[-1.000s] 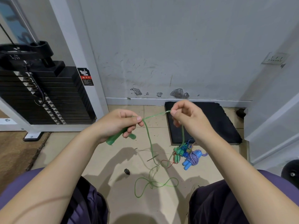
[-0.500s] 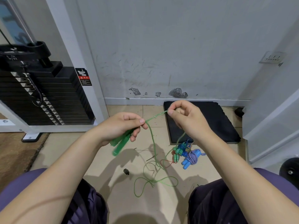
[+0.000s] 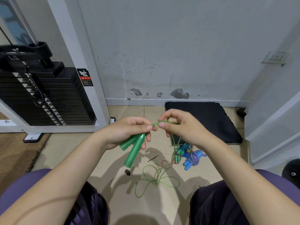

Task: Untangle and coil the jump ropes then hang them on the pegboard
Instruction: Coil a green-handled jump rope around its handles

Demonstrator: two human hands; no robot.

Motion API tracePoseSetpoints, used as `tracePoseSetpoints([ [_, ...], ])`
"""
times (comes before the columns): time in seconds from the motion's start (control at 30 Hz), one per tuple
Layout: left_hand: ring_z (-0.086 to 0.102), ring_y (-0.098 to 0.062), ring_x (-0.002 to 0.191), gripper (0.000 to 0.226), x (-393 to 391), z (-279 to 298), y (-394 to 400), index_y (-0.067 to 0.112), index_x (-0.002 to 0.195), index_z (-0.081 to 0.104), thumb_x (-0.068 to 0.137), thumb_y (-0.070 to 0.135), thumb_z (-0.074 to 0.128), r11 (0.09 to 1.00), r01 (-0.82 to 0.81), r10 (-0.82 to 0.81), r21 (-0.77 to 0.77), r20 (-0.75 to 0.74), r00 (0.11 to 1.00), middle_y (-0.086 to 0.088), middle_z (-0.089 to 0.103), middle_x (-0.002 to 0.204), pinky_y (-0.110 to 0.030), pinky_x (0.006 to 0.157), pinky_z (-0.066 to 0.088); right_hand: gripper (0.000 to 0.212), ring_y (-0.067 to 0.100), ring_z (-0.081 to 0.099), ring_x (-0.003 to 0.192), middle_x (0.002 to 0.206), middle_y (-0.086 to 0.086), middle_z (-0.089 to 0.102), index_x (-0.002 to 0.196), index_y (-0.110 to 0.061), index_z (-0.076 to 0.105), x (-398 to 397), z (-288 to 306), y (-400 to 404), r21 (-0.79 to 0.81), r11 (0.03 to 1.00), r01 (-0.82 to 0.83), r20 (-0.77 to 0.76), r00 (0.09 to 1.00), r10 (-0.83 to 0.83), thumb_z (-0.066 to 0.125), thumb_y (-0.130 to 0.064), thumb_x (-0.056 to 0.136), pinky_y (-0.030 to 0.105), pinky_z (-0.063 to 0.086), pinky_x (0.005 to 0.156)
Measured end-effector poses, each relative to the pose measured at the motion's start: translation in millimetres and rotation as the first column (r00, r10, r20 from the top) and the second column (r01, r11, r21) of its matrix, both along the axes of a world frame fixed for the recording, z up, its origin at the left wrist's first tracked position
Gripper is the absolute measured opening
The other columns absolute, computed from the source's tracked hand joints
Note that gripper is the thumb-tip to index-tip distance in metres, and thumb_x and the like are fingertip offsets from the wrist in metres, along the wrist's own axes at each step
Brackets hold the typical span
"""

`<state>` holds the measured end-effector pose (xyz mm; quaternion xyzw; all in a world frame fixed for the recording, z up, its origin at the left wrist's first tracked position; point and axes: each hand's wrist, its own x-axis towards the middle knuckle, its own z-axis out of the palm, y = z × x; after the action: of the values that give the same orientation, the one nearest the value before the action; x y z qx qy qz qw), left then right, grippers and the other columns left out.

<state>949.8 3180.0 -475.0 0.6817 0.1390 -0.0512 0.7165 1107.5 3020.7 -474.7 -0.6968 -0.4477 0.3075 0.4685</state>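
A person is sitting and looking down between their knees at a beige tiled floor point(image 3: 68, 153). The left hand point(image 3: 125, 132) is closing around two translucent green plastic jump-rope handles point(image 3: 134, 151), which are pointing down and to the left, while its thumb and forefinger are pinching the thin green rope cord point(image 3: 158, 177). The right hand point(image 3: 183, 127) is pinching the same cord just beside the left fingertips, so the two hands are nearly touching. From the right hand the cord is dropping to the floor, where it is lying in loose loops between the knees. Just beyond those loops, a tangled bundle of other ropes point(image 3: 186, 153), with blue handles and blue-and-white braided cord, is resting against the front edge of a black rubber mat point(image 3: 211, 117). The mat is sitting against the scuffed white wall point(image 3: 162, 46). A black weight stack point(image 3: 40, 98) in a white frame is standing at the left. Open floor is showing between the frame and the mat.
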Motion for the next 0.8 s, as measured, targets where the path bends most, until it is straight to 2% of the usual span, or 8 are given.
tracePoseSetpoints([
  [0.1,0.064,-0.030,0.066,0.028,-2,1,4,0.006,0.106,0.064,0.082,0.019,0.069,1.000,0.013,-0.013,-0.001,-0.020,1.000,-0.012,0.064,0.080,-0.033,0.069,0.054,0.014,0.039,0.053,0.069,0.077,0.005,0.074,0.091,-0.025,0.066,4,0,-3,0.007,1.000,0.008,-0.019,1.000,-0.008,0.068,-0.038,0.086,0.063,0.044,0.075],
  [0.17,0.065,-0.031,0.067,0.027,-4,1,5,0.008,0.105,0.063,0.080,0.014,0.071,1.000,0.005,-0.004,0.007,-0.014,1.000,-0.012,0.065,0.081,-0.033,0.070,0.054,0.010,0.042,0.057,0.072,0.082,0.005,0.076,0.092,-0.019,0.064,5,0,-3,0.026,0.999,0.022,-0.027,0.999,-0.022,0.065,-0.029,0.092,0.049,0.044,0.076],
  [0.27,0.066,-0.031,0.067,0.025,-3,4,4,0.010,0.103,0.064,0.081,0.016,0.074,0.999,-0.043,0.042,0.026,0.019,0.999,-0.014,0.068,0.085,-0.034,0.070,0.054,0.008,0.022,0.067,0.082,0.087,0.011,0.076,0.093,-0.008,0.058,3,5,-3,0.030,0.999,0.016,-0.109,0.994,-0.013,0.058,-0.014,0.097,0.032,0.048,0.082],
  [0.37,0.066,-0.030,0.065,0.026,-2,6,1,0.006,0.107,0.065,0.085,0.018,0.071,0.994,-0.080,0.076,0.076,0.049,0.996,-0.014,0.071,0.088,-0.033,0.069,0.055,0.017,0.032,0.069,0.076,0.087,0.018,0.073,0.095,-0.005,0.054,-1,9,-4,0.036,0.999,-0.036,-0.237,0.971,0.043,0.060,-0.021,0.096,0.038,0.053,0.084],
  [0.43,0.066,-0.029,0.066,0.027,-1,5,-3,0.007,0.107,0.066,0.084,0.020,0.069,0.992,-0.070,0.066,0.107,0.046,0.997,-0.013,0.072,0.089,-0.033,0.070,0.055,0.025,0.032,0.063,0.063,0.078,0.018,0.070,0.096,-0.005,0.053,-6,9,-4,0.017,0.997,-0.069,-0.232,0.970,0.071,0.064,-0.027,0.093,0.035,0.053,0.070],
  [0.53,0.066,-0.028,0.068,0.022,0,4,-7,0.010,0.102,0.068,0.082,0.017,0.074,0.989,-0.044,0.040,0.142,0.029,0.999,-0.012,0.073,0.089,-0.033,0.072,0.054,0.018,0.019,0.044,0.049,0.058,0.010,0.049,0.095,-0.007,0.057,-10,4,0,0.003,0.998,-0.065,-0.151,0.986,0.064,0.070,-0.019,0.090,0.024,0.041,0.049],
  [0.63,0.066,-0.024,0.068,0.024,-2,6,0,0.010,0.102,0.068,0.080,0.011,0.078,0.983,-0.016,0.021,0.182,-0.024,0.999,-0.008,0.072,0.085,-0.027,0.065,0.053,0.009,0.014,0.028,0.048,0.055,0.004,0.035,0.090,-0.012,0.063,-3,3,1,0.042,0.999,-0.027,-0.098,0.995,0.031,0.071,-0.017,0.089,0.024,0.029,0.046],
  [0.8,0.064,-0.023,0.068,0.025,-10,6,11,0.002,0.097,0.066,0.079,0.014,0.079,0.971,0.055,-0.037,0.234,-0.078,0.996,-0.008,0.067,0.078,-0.032,0.064,0.055,0.006,0.017,0.031,0.052,0.056,0.007,0.040,0.087,-0.014,0.064,9,10,-6,0.062,0.997,0.043,-0.111,0.993,-0.036,0.068,-0.015,0.090,0.022,0.026,0.045],
])
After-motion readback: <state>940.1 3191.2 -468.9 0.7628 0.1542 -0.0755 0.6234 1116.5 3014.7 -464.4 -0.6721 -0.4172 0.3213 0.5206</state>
